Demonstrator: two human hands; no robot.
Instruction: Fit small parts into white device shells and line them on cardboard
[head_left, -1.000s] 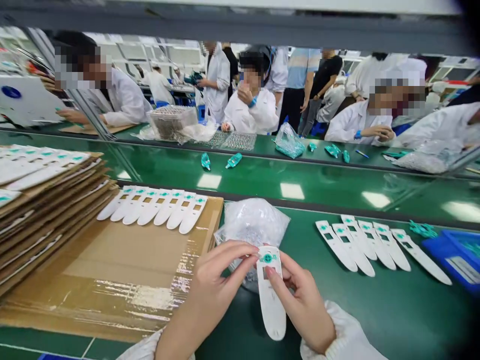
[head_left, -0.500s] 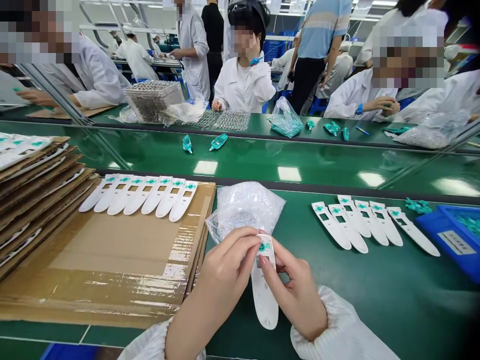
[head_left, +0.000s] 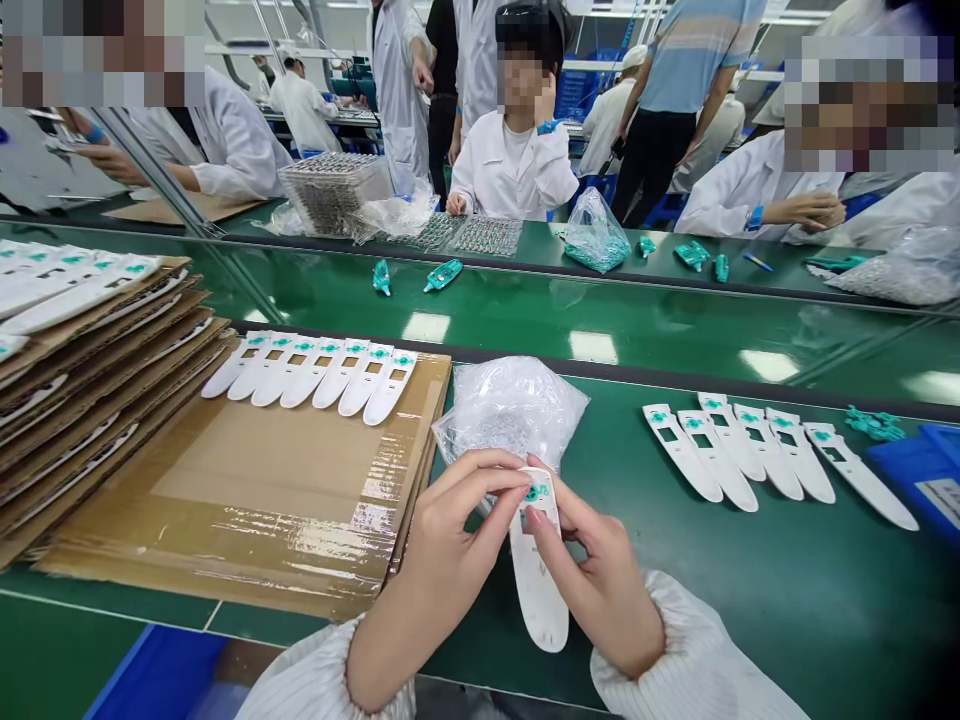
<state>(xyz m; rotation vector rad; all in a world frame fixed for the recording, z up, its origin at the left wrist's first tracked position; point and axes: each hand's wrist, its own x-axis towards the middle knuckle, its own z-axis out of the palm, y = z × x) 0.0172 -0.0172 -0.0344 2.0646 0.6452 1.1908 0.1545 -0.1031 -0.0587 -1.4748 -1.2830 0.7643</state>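
Observation:
Between my hands is a long white plastic cover point(head_left: 540, 595) with a rounded lower end, tilted over the green bench. A small teal piece point(head_left: 538, 493) sits near its top, above a window partly hidden by my thumb. My left hand point(head_left: 465, 530) is closed in a pinch at the cover's upper left edge; its fingertips partly hide the teal piece, and any tiny part between them is hidden. Closed on the cover's right side, my right hand point(head_left: 604, 580) has its thumb on the front. Just behind lies a clear plastic bag point(head_left: 517, 395) of small parts.
Several similar covers lie in a row on taped cardboard point(head_left: 247, 480) at left, beside stacked cardboard layers point(head_left: 112, 400). More covers point(head_left: 780, 450) rest on the right, near loose teal parts point(head_left: 874, 423) and a blue bin point(head_left: 919, 470). Co-workers sit beyond the green belt point(head_left: 517, 310).
The view has shifted a little, so the bench items appear moved. Both hands keep nearly the same hold on the cover, with the left fingertips slightly shifted at its top.

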